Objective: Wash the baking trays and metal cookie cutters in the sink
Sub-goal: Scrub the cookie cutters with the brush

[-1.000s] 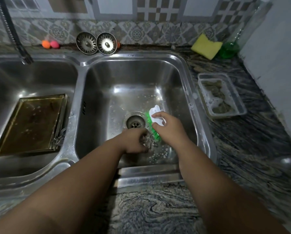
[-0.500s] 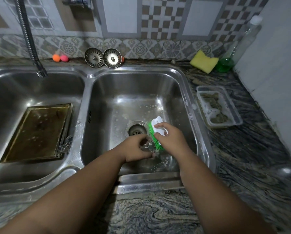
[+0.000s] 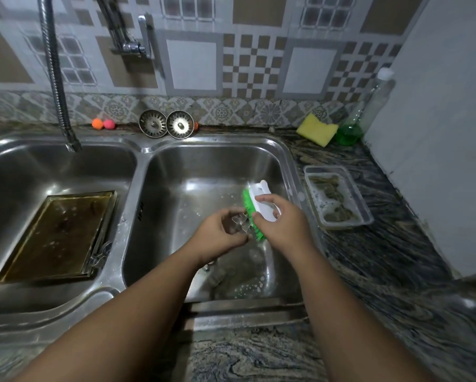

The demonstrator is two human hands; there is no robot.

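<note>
Metal cookie cutter [image 3: 241,224], possibly star-shaped through the blur, is pinched by the left hand [image 3: 217,235] over the right sink basin [image 3: 212,166], so suds fall there. The right hand [image 3: 282,226] clamps its fingers round the scrubbing brush [image 3: 248,204], bristles against the cutter. A baking tray [image 3: 57,232] lies in the left basin [image 3: 65,172].

The brush [image 3: 258,190] has green bristles and a white handle. At the counter's [image 3: 391,266] back edge the sponge [image 3: 316,132] is yellow and the bottle's [image 3: 349,132] liquid is green. The counter is black with grey swirls. The tray [image 3: 57,235] is brown.
</note>
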